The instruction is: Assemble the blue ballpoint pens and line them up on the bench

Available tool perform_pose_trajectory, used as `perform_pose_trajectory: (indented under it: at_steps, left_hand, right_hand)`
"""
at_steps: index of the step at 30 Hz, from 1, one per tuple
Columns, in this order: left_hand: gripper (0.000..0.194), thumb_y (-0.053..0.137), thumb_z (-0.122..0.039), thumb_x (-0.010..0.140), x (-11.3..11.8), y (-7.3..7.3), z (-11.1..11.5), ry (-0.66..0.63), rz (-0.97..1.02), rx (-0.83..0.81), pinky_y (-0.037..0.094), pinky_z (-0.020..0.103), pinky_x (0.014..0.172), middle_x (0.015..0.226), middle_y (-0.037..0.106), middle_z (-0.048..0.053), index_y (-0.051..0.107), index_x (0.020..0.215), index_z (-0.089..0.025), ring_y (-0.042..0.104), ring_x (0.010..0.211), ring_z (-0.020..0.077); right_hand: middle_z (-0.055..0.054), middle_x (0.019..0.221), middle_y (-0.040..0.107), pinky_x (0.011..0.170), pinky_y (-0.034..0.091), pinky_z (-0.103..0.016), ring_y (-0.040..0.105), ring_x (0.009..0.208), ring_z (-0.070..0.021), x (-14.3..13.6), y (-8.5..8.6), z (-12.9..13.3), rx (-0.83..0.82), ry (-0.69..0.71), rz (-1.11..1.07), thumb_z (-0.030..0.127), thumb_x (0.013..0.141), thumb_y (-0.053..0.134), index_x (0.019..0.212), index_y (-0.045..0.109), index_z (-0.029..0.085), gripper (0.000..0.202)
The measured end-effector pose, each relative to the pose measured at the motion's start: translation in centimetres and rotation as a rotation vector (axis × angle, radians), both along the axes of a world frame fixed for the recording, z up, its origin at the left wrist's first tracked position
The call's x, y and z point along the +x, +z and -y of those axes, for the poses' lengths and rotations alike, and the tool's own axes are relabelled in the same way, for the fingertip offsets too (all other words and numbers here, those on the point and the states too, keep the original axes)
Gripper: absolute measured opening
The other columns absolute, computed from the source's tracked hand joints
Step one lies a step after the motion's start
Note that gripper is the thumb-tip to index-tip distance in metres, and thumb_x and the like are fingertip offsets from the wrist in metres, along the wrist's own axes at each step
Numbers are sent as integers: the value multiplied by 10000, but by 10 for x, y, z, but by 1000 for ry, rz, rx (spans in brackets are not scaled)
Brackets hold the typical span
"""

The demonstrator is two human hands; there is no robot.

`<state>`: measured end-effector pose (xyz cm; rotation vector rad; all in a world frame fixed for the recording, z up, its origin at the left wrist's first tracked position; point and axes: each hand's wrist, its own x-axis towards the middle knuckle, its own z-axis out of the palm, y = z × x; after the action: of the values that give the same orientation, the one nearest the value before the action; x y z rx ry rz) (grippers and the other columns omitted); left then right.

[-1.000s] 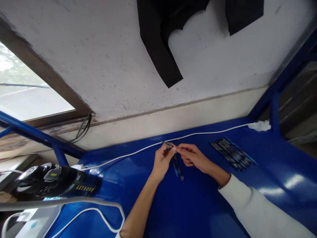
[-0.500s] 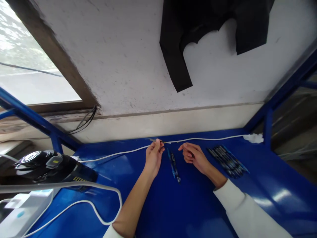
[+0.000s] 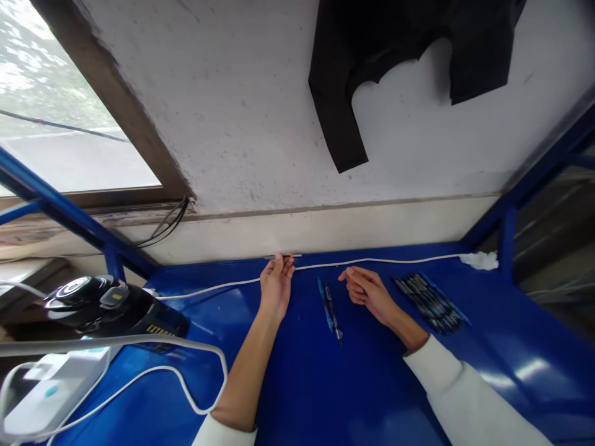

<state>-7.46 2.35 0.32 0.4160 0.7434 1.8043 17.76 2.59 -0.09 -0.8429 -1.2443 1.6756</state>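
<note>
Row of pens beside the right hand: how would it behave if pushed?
The row of pens would likely spread, as no binding shows. Being slim, each is probably light. The tabletop looks glossy, so they may slide easily.

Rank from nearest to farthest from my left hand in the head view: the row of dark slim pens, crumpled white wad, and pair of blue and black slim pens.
1. Pair of blue and black slim pens: right of the left hand.
2. Row of dark slim pens: beyond the right hand.
3. Crumpled white wad: far right, at the back.
</note>
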Motion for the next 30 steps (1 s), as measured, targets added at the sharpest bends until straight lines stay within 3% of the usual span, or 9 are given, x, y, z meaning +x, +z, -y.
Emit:
perform_pose_trajectory:
  at_steps: [3,6,10,14,17,21,25,28,30]
  left_hand:
    - [265,952,-333,835,-11,-3,-5,61,36,-10,532,254,823,933,802,62,762,888,-157,747,853,133]
    - [256,950,-314,837,-15,-7,-8,73,61,-26,530,251,810,914,801,57,758,882,-152,743,826,125]
    - [267,954,-324,831,-15,-11,-10,37,49,-19,526,259,824,913,799,52,752,887,-159,749,840,131]
    - [320,974,-359,800,-17,-12,-10,36,34,3,516,259,823,959,801,54,764,928,-156,747,859,130]
    - [338,975,-366,791,-21,-12,-10,45,48,6,508,259,815,967,798,61,768,949,-151,746,862,135]
    - [347,980,-364,780,-23,-11,-12,37,87,17,502,262,817,971,795,53,761,955,-160,744,866,137]
    - [388,995,-381,754,-23,-8,-11,31,125,24,497,262,801,960,787,48,750,957,-158,740,859,135]
    - [408,992,-407,757,-20,-6,-9,14,127,23,498,268,798,945,778,42,734,959,-164,761,886,157]
    - [424,989,-428,761,-17,-4,-7,-12,118,30,514,280,806,934,772,41,726,964,-165,779,910,182]
  right_hand:
    - [73,692,390,501,230,-264,296,521,-84,0,-3,0,87,-73,81,635,971,725,1029,714,199,440]
    - [20,760,538,548,305,-276,429,593,-128,-9,1,-2,316,-179,314,655,1006,658,1043,712,217,443]
    - [3,714,621,655,376,-300,547,649,-170,-48,16,-10,630,-155,737,559,1069,585,964,714,233,365]
    - [-69,869,774,704,418,-306,707,827,-231,-99,25,-24,669,-35,1189,516,1013,693,991,767,224,303]
    - [-120,1033,816,782,479,-321,747,1021,-289,-122,21,-34,609,-19,1351,527,981,739,1058,784,214,326]
    - [-121,1089,817,812,485,-328,750,1068,-291,-132,15,-40,577,-58,1362,399,1020,680,1043,786,210,218]
    - [-89,954,790,755,440,-313,732,928,-250,-124,14,-38,635,-7,1296,365,1019,675,980,769,201,193]
    - [-16,770,676,671,388,-289,607,706,-171,-107,15,-30,619,46,964,437,1018,680,948,729,193,258]
    - [44,680,543,591,327,-265,464,593,-124,-93,15,-23,472,80,670,539,1004,694,899,666,198,358]
